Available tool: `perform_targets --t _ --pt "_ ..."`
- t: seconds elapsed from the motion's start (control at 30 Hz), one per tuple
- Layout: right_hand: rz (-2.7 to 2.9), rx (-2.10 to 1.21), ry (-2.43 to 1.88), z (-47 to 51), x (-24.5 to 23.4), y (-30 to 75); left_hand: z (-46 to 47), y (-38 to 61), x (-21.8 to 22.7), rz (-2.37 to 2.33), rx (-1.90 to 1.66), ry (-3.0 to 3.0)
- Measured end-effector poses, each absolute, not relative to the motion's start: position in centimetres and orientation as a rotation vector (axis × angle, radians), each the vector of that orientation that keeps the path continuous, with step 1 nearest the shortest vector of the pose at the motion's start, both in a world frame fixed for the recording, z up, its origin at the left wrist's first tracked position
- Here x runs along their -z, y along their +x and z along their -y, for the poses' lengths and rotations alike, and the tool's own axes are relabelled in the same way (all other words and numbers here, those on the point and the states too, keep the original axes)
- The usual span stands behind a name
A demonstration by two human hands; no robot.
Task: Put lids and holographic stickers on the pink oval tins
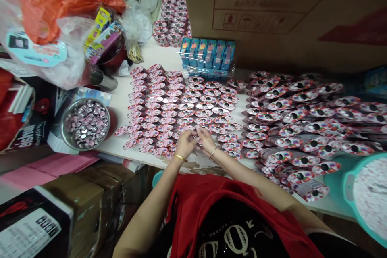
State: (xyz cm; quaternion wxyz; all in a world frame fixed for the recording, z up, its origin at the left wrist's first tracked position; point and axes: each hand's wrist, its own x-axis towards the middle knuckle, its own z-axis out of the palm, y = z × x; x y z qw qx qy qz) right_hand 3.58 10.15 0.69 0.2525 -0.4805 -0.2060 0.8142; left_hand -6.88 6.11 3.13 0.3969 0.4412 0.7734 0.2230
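From where I stand, a person's bare left hand (186, 144), wearing a gold-coloured bangle (180, 157), and right hand (207, 142), wearing a thin pale bracelet (213, 152), meet near the middle of the near edge of a white worktop (169, 58) with worn, chipped paint. Their fingers curl narrowly together around something small and shiny; I cannot tell which hand grips it. Holding it close to the body, fingertips touching, probably suits fine work.

Just beyond stand tightly packed red, white and pink flat-sided packs with oval tops (157, 115), in rows running left from the hands. They seem set on end so every top faces upward within reach. Pink round discs sit in the leftmost tops; those nearer the middle show dark round spots. A looser, more tilted group of matching packs with dark-spotted tops (288, 130) covers the right end.

At the worktop's left end, a round, smooth metal bowl (64, 129) holds a heap of glossy silver-and-pink round pieces (87, 125), perhaps placed there for easy picking. Bright blue boxes in clear, crinkled plastic (207, 54) stand towards the far edge, before a large brown cardboard carton (272, 44). By the near right corner sits a teal plastic tub (349, 187).
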Motion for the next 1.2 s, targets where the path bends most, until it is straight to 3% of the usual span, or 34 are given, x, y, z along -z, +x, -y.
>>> perform_targets --t 0.3,0.43,0.53,0.7,0.87,1.07,1.2 --pt "0.610 -2.327 -1.162 -11.1 -1.0 3.0 -9.5 -10.4 -2.1 -2.135 -0.625 1.081" --pt "0.696 -2.350 -1.171 -12.0 -0.6 4.0 -10.6 -11.5 -1.6 -2.256 -0.279 1.488" --pt "1.082 -2.194 -1.252 -12.5 -0.2 4.7 -10.0 -11.6 -1.3 -2.220 -0.160 1.571" --pt "2.117 -1.588 -1.258 -13.6 -0.6 4.1 -9.6 -11.6 -1.0 -2.481 -0.255 1.318" --pt "2.989 -1.356 -1.269 -15.3 -1.8 1.4 -11.7 -12.3 -0.3 -2.551 0.036 1.125" --pt "3.171 -1.411 -1.186 -16.4 -2.3 -0.4 -13.8 -14.1 0.1 -2.435 0.232 0.973" --pt "3.059 -1.444 -1.221 -16.4 -2.9 0.4 -13.7 -13.7 -1.3 -2.478 0.147 1.045"
